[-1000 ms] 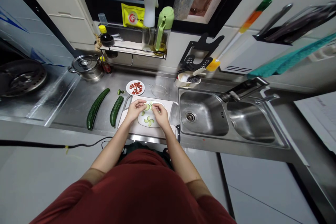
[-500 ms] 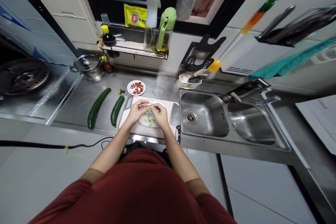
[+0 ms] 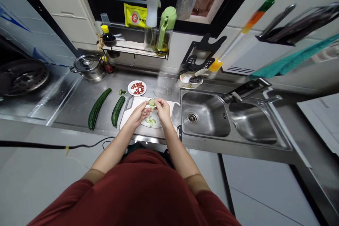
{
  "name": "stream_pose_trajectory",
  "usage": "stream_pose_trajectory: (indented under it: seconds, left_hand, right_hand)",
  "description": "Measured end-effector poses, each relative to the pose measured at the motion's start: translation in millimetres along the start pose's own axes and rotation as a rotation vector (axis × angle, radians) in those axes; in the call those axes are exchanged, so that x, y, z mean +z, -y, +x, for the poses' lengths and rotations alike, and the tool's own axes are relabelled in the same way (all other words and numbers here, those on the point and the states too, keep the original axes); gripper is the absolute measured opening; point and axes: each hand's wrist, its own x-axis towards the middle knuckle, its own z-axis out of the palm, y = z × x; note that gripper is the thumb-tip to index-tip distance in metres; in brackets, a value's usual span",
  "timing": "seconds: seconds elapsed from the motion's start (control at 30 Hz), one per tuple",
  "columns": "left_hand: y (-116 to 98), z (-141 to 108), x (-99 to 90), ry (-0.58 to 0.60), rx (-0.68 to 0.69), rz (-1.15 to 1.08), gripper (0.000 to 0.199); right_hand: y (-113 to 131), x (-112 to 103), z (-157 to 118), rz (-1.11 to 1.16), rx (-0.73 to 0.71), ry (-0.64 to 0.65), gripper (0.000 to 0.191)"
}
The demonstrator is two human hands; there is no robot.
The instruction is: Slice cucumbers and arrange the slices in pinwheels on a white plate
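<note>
My left hand (image 3: 141, 112) and my right hand (image 3: 162, 110) meet above a white plate (image 3: 156, 124) on the cutting board (image 3: 127, 117). Both pinch a round cucumber slice (image 3: 152, 102) between thumb and fingers, the left at its near left side, the right at its right edge. On the plate below, several cucumber pieces (image 3: 150, 121) are laid out like a pinwheel. Part of the plate is hidden by my hands. A knife's black handle (image 3: 180, 132) shows at the board's right end.
Two cucumbers, one long (image 3: 97, 109) and one short (image 3: 118, 111), lie left of the board near small cucumber ends (image 3: 122, 92). Behind it stands a plate (image 3: 130, 88) of chopped red pieces. A double sink (image 3: 206, 113) is at right; a lidded pot (image 3: 90, 69) stands back left.
The cucumber slice between my hands has come up and faces the camera as a round disc. My left fingers have curled in more; the view has shifted slightly.
</note>
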Motion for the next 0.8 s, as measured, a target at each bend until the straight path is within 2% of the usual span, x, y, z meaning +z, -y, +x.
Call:
stream_pose_trajectory:
  seconds: [0.2, 0.37, 0.47, 0.63, 0.8]
  left_hand:
    - [-9, -5, 4.5, 0.127, -0.22, -0.3, 0.028]
    - [-17, -9, 7.5, 0.17, -0.274, -0.418, 0.021]
    - [-18, -10, 5.5, 0.16, -0.21, -0.424, 0.016]
    - [-21, -18, 2.4, 0.079, -0.01, -0.272, 0.044]
    - [-27, -28, 5.7, 0.005, 0.164, -0.08, 0.053]
  right_hand:
    - [2, 1, -3, -0.006, -0.038, -0.006, 0.023]
    - [8, 2, -11, -0.06, -0.081, 0.059, 0.02]
    - [11, 0, -14, -0.136, -0.132, 0.076, 0.019]
    - [16, -4, -19, -0.185, -0.216, 0.131, 0.016]
    - [20, -7, -25, -0.111, -0.236, 0.255, 0.015]
